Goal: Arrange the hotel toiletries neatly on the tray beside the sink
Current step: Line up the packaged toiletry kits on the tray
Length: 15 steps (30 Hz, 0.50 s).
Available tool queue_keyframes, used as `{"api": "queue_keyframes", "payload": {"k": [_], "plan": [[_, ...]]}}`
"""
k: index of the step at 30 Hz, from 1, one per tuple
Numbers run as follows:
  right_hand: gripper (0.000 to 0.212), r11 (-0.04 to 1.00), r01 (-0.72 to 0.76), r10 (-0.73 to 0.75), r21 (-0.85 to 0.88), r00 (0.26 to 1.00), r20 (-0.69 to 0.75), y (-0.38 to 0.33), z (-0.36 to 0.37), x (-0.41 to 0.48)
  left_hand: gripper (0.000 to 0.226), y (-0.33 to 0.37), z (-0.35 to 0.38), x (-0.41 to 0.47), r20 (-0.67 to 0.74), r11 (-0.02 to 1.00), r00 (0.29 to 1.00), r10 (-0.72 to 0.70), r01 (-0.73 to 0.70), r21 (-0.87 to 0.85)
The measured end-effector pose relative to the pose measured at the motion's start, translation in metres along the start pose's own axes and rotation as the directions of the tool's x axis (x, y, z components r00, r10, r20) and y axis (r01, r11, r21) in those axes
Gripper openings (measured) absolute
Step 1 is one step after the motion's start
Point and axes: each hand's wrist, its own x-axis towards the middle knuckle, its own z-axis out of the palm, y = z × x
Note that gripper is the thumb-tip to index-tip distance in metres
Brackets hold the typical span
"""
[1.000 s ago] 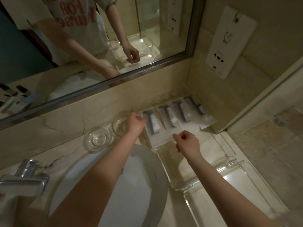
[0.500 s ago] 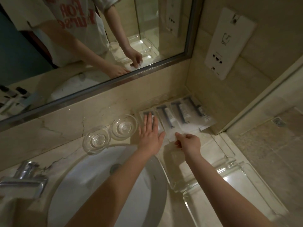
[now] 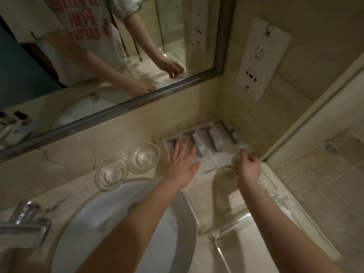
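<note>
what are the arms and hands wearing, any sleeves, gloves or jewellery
No sleeves, gloves, watch or rings show on the left hand or right hand; both arms are bare to the frame edge. The mirror shows a light short-sleeved T-shirt with red lettering, its sleeve ending above the elbow.

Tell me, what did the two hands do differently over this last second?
The left hand uncurled and now presses flat on the leftmost toiletry packets. The right hand slid rightward along the row, pinching at the near edge of the rightmost one. The packets, two glass dishes and clear tray stayed put.
</note>
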Motion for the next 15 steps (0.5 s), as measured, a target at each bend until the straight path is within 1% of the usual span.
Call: {"api": "queue_keyframes", "payload": {"k": [4, 10, 13, 15], "plan": [[0.025, 0.994, 0.026, -0.03, -0.102, 0.999, -0.028, -0.004, 0.004, 0.014, 0.058, 0.002, 0.002, 0.002, -0.008, 1.0, 1.0, -0.007, 0.007, 0.026], [0.025, 0.993, 0.01, -0.009, -0.12, 1.0, 0.006, -0.001, 0.007, 0.019, 0.059, 0.006, -0.001, 0.001, 0.029, 1.0, 0.999, -0.027, 0.027, 0.016], [0.029, 0.996, 0.011, -0.012, -0.093, 1.0, -0.013, -0.004, 0.002, 0.006, 0.059, 0.008, -0.003, -0.002, 0.031, 1.0, 0.999, -0.03, 0.03, -0.004], [0.028, 0.993, 0.043, -0.046, -0.113, 0.998, -0.03, -0.006, -0.005, -0.005, 0.061, 0.008, -0.006, -0.007, 0.018, 0.999, 0.999, -0.033, 0.033, -0.006]]}}
